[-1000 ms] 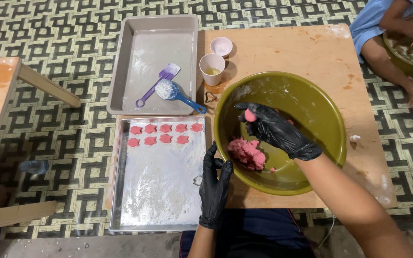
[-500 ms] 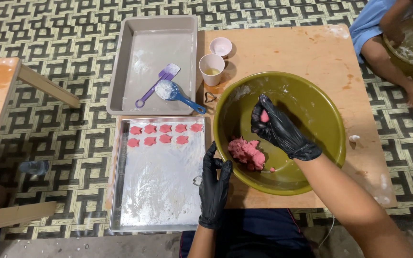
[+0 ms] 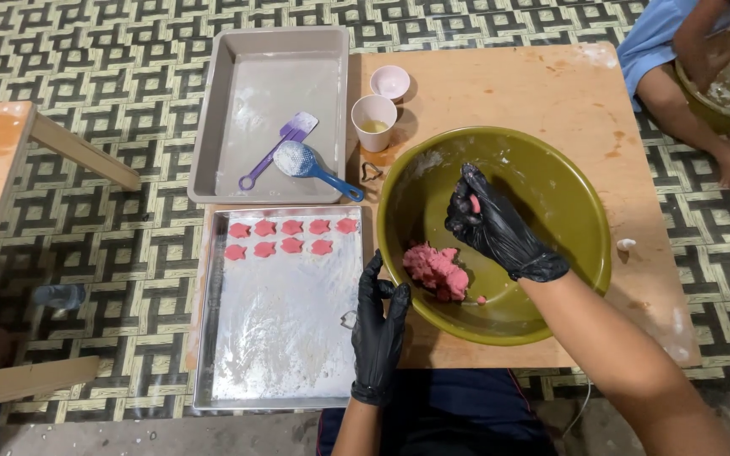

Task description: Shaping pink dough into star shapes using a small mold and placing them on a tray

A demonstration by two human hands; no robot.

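Right hand (image 3: pixel 500 224) now nearer bowl rim (image 3: pixel 399 181)

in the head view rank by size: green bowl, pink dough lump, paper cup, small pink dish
1. green bowl
2. pink dough lump
3. paper cup
4. small pink dish

Cup and dish look close in size; the dish seems slightly smaller.

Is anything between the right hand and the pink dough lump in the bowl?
Nothing visible. The right hand, pinching a small pink bit, hovers inside the bowl; only bare bowl surface lies between it and the dough lump.
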